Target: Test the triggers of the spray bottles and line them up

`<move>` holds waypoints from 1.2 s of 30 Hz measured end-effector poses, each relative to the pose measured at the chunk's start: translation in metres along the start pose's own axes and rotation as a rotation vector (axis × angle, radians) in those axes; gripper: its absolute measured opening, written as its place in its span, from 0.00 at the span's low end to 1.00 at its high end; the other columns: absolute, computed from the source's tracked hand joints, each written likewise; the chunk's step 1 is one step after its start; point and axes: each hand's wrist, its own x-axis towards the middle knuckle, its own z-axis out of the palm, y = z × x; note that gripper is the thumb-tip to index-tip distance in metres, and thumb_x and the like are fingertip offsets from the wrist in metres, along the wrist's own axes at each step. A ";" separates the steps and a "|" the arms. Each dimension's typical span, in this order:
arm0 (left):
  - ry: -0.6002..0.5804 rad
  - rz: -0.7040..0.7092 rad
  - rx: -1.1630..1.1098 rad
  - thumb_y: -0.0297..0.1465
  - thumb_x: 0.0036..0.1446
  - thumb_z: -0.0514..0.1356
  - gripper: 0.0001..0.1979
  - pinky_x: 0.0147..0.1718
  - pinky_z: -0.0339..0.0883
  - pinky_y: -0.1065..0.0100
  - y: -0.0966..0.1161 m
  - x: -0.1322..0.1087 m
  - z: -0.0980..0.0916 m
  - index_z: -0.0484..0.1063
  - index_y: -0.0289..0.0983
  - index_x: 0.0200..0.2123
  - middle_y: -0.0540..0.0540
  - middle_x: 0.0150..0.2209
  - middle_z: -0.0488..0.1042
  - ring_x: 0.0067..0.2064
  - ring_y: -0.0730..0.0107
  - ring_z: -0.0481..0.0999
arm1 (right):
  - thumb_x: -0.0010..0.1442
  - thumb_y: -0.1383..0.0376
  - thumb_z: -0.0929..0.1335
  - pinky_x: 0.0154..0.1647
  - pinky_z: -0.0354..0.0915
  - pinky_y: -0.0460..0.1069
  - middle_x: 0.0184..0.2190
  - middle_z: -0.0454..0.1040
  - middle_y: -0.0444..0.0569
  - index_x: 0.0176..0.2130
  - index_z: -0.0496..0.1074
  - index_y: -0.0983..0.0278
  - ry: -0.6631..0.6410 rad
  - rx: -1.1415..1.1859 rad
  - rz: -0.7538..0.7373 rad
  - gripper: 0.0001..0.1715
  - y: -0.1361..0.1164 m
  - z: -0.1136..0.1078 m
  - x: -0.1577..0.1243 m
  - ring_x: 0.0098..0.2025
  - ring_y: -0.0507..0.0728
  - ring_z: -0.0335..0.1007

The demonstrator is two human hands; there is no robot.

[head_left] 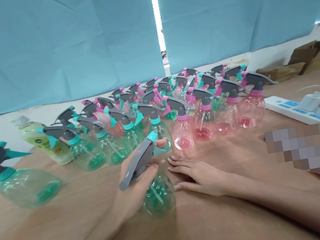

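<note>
My left hand (pixel 135 177) is closed around the neck and grey sprayer head of a green spray bottle (pixel 160 198), which stands a little tilted near the table's middle. Its turquoise nozzle points up and away. Just right of that bottle, my right hand (pixel 198 173) lies palm down with its fingers stretched toward it; whether the fingertips touch the bottle I cannot tell. Behind both hands stand several green spray bottles (pixel 87 152) with turquoise collars and several pink spray bottles (pixel 182 132) with pink collars, packed in rows. One more green spray bottle (pixel 30 187) is apart at the left.
A yellow-green bottle (pixel 45 143) with a pale cap stands at the left of the rows. To the right lie a white power strip (pixel 290 108) with plugs and a pixelated flat object (pixel 319 154). Cardboard boxes (pixel 315 55) sit at the back right, before a blue curtain (pixel 73 40).
</note>
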 end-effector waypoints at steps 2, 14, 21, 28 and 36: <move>-0.006 -0.010 -0.003 0.32 0.54 0.57 0.17 0.45 0.71 0.61 0.001 0.001 0.000 0.72 0.42 0.48 0.46 0.42 0.79 0.41 0.60 0.78 | 0.65 0.47 0.61 0.67 0.50 0.61 0.66 0.55 0.55 0.64 0.60 0.65 0.008 0.014 -0.001 0.37 0.000 0.000 0.000 0.69 0.63 0.47; 0.036 -0.005 0.083 0.33 0.50 0.56 0.13 0.35 0.69 0.63 0.006 0.005 0.001 0.75 0.40 0.39 0.47 0.35 0.78 0.33 0.63 0.75 | 0.65 0.46 0.61 0.67 0.49 0.61 0.66 0.56 0.56 0.63 0.62 0.64 0.027 0.026 -0.001 0.36 0.002 0.002 0.000 0.68 0.63 0.49; 0.025 0.052 0.084 0.30 0.50 0.56 0.08 0.43 0.67 0.62 0.005 0.008 -0.001 0.74 0.38 0.33 0.47 0.36 0.78 0.38 0.62 0.75 | 0.65 0.47 0.61 0.68 0.49 0.60 0.66 0.55 0.57 0.63 0.62 0.67 0.013 0.002 -0.010 0.36 0.002 0.001 0.000 0.68 0.63 0.48; 0.067 0.022 0.108 0.31 0.47 0.56 0.05 0.39 0.67 0.63 0.003 0.006 -0.002 0.71 0.39 0.29 0.49 0.31 0.75 0.37 0.61 0.75 | 0.65 0.47 0.61 0.67 0.49 0.61 0.66 0.56 0.56 0.63 0.62 0.65 0.026 0.017 -0.011 0.35 0.002 0.001 0.000 0.68 0.63 0.49; -0.047 0.050 0.060 0.31 0.46 0.57 0.13 0.42 0.70 0.59 0.008 0.011 -0.007 0.76 0.40 0.36 0.46 0.33 0.79 0.41 0.54 0.77 | 0.66 0.47 0.61 0.68 0.49 0.59 0.66 0.55 0.56 0.63 0.62 0.67 0.007 -0.024 -0.005 0.36 0.000 0.000 0.000 0.68 0.62 0.49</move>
